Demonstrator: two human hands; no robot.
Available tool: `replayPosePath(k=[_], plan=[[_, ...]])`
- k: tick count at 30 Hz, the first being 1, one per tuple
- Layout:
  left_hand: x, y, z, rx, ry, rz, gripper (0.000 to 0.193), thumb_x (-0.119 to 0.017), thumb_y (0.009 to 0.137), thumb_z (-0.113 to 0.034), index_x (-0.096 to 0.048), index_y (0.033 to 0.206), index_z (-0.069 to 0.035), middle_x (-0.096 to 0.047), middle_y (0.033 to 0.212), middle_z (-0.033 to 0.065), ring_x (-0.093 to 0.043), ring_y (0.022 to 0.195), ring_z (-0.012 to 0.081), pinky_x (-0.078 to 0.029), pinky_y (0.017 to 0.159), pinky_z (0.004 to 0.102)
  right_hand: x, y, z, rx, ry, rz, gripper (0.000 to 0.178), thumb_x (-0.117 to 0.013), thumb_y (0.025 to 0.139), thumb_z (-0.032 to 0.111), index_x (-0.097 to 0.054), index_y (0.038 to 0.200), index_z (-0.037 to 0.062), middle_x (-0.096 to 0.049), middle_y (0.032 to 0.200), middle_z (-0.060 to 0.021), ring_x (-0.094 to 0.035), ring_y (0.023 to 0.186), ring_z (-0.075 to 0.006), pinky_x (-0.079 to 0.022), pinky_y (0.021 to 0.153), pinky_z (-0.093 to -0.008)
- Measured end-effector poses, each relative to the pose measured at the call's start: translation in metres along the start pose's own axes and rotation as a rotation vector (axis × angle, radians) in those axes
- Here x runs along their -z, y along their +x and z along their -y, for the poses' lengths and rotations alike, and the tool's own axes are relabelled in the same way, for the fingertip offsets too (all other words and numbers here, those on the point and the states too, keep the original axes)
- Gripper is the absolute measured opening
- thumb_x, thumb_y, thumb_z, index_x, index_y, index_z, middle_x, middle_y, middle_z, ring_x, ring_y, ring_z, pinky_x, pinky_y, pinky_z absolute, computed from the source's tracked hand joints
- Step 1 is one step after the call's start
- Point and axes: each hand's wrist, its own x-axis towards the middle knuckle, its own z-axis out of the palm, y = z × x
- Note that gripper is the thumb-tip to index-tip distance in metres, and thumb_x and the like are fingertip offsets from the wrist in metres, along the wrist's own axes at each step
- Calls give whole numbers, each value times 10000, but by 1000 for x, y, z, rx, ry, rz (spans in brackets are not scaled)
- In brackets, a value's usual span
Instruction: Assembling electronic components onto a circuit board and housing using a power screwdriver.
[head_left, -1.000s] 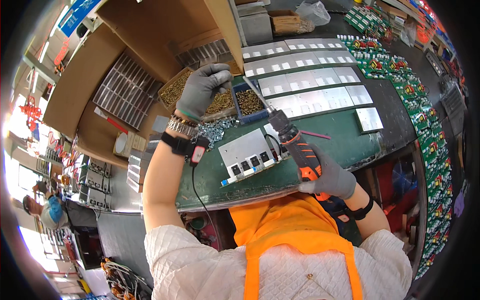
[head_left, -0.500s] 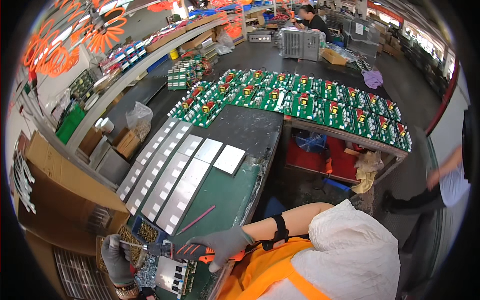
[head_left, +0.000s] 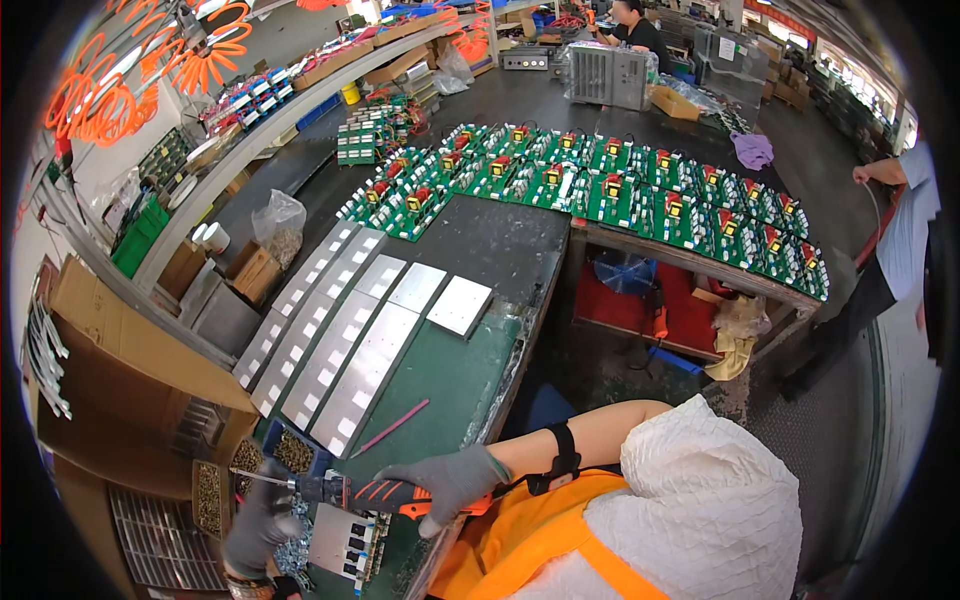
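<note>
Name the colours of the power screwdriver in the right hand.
The screwdriver is orange and black, best seen in the head view.

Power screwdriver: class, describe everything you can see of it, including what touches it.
The power screwdriver looks plastic, dark grey with orange patches and stripes. Its dark nose carries a long, thin, metallic-looking bit. It is held over the green table, bit pointing toward the picture's left. The right hand grips it from behind; the left hand is at the bit, contact unclear.
</note>
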Motion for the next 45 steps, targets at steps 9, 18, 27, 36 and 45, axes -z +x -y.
replayPosePath(k=[9,18,27,36,45], plan=[[-42,-4,41,-122,166,379,956,-861,705,-100,-241,1432,-90,-578,1206,146,-611,1052,213,-545,747,429,-12,35,-31,176,72,-57,926,-793,721,213,-284,1472,23,-559,1217,-115,-548,1068,-181,-461,910,-302],[-12,-1,15,258,-28,233,1017,-860,655,-342,-326,1446,11,-561,1162,53,-534,1060,147,-424,950,276,-2,-44,-16,-85,331,-106,973,-847,706,134,-270,1479,13,-562,1185,-67,-523,1039,-126,-461,921,-292],[25,0,57,270,311,189,1204,-853,639,-526,-240,1473,90,-461,1403,254,-472,1285,295,-362,1090,381,-19,-77,-38,-337,44,-24,867,-838,715,181,-355,1419,31,-558,1081,-73,-557,938,-133,-497,815,-284],[17,-4,52,290,276,152,1086,-831,691,-349,-229,1491,71,-525,1325,168,-519,1181,206,-419,1017,326,-23,-73,-36,-423,156,-2,833,-798,729,120,-342,1425,74,-549,893,-43,-548,647,-102,-494,577,-274],[13,-5,55,255,187,177,1158,-873,667,-363,-199,1495,87,-516,1338,157,-504,1203,201,-393,1043,316,-22,-83,0,-617,579,116,569,-739,768,117,-427,1243,83,-561,801,-57,-576,576,-142,-500,527,-303]])
